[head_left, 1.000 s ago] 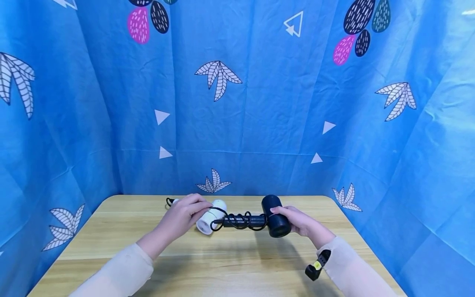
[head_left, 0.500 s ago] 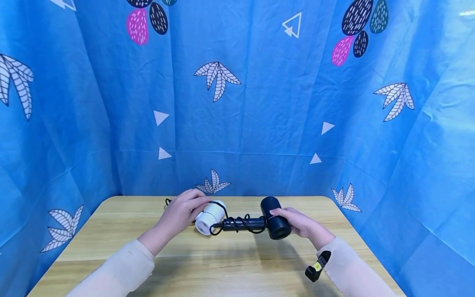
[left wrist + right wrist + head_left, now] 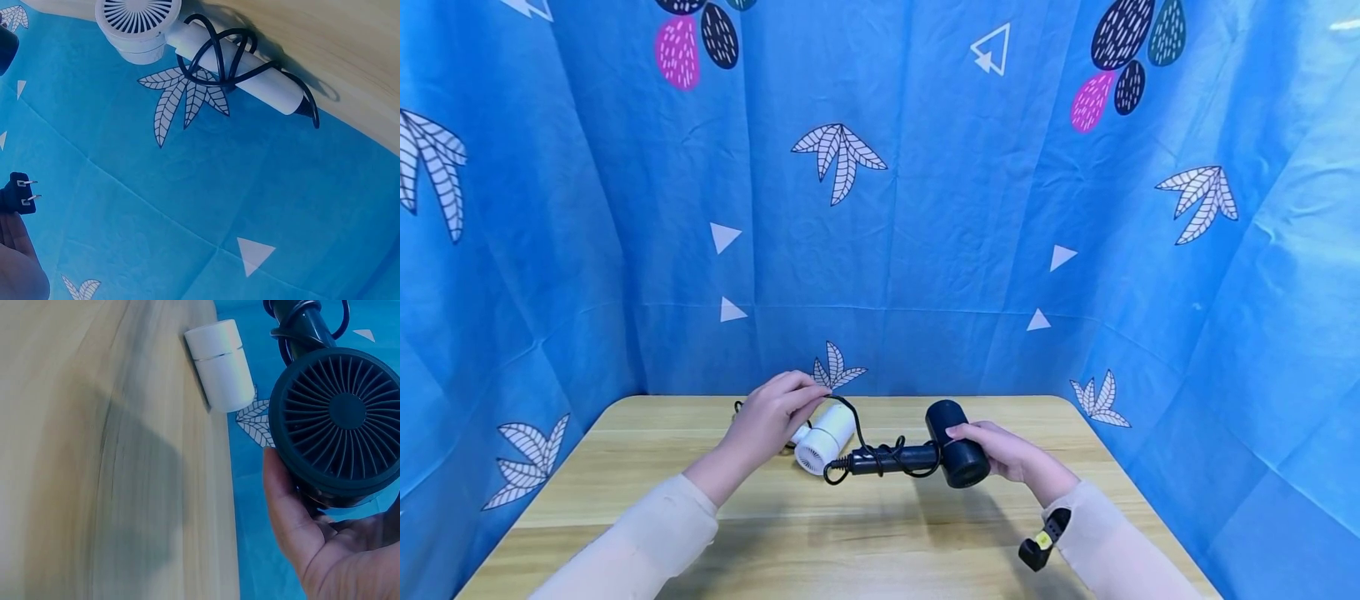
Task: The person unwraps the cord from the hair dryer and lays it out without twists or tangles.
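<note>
My right hand grips the barrel of a black hair dryer, thumb across the near side. The dryer is held above the table, its handle pointing left with a black cord looped round it. My left hand pinches the free end of that cord, drawn up and left of the handle. In the left wrist view a two-pin plug sticks out at those fingertips. The right wrist view shows the finned round end of the black dryer resting in the palm.
A white hair dryer lies on the wooden table behind my left hand, its own black cord wound round its handle. Blue patterned curtain encloses the table at the back and sides. A black strap hangs at the right sleeve.
My left hand has risen a little, pulling the cord up off the handle so fewer turns remain round it. The black dryer has dipped slightly, its handle end lower. The right hand keeps its grip.
</note>
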A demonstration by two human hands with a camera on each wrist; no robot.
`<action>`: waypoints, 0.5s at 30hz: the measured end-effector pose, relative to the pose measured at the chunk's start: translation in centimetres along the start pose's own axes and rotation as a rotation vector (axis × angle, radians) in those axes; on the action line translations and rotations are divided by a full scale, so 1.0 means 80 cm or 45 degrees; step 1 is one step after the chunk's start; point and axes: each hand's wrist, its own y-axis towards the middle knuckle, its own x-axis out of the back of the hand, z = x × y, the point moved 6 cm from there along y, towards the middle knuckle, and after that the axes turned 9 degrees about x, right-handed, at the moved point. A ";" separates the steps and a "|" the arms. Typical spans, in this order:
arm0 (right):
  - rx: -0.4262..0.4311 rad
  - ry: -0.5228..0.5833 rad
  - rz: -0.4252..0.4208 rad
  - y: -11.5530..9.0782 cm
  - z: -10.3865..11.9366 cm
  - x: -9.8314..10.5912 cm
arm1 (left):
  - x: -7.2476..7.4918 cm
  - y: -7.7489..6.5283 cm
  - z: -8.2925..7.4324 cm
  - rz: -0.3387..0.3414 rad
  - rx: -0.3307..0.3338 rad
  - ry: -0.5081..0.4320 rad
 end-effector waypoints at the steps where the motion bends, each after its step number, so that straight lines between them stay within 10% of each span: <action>1: -0.002 0.002 0.002 0.000 0.000 0.000 | 0.000 0.001 0.001 -0.002 0.004 0.001; 15: 0.004 0.018 0.052 -0.002 0.000 -0.001 | -0.006 0.010 0.011 -0.008 0.141 0.059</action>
